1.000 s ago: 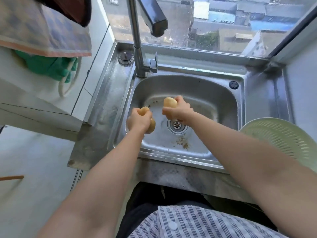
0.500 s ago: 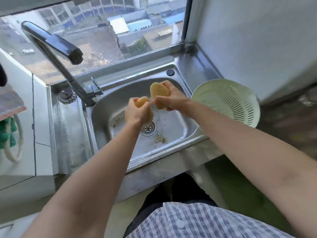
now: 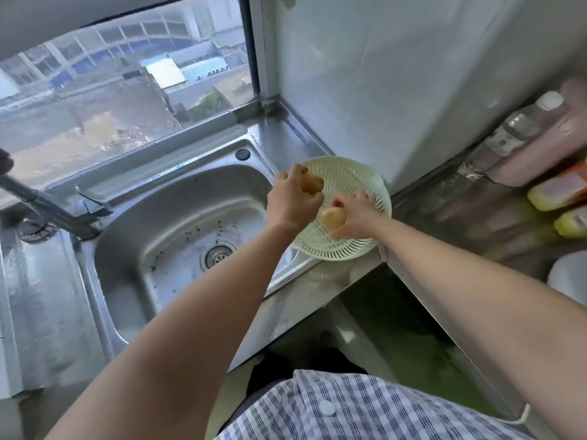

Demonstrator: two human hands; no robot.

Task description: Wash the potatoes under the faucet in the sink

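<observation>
My left hand (image 3: pixel 290 201) grips a yellow potato (image 3: pixel 313 184) over the near-left rim of a pale green colander (image 3: pixel 365 182). Just to its right, my right hand (image 3: pixel 355 215) holds a second potato (image 3: pixel 333 217) low inside the colander. The colander rests on the steel counter at the right edge of the sink (image 3: pixel 178 211). Dark specks of dirt lie in the sink basin around the drain (image 3: pixel 218 254). The faucet (image 3: pixel 41 208) stands at the far left, its spout cut off by the frame edge. No water is seen running.
A white wall panel (image 3: pixel 413 90) rises right behind the colander. Bottles (image 3: pixel 521 128) and yellow containers (image 3: pixel 559 195) lie on the counter at the right. A white round object (image 3: pixel 568 277) sits at the right edge. A window (image 3: pixel 111 90) runs behind the sink.
Both hands have carried their potatoes rightward, from above the sink drain to over the colander. The view has swung right, pushing the faucet to the left edge.
</observation>
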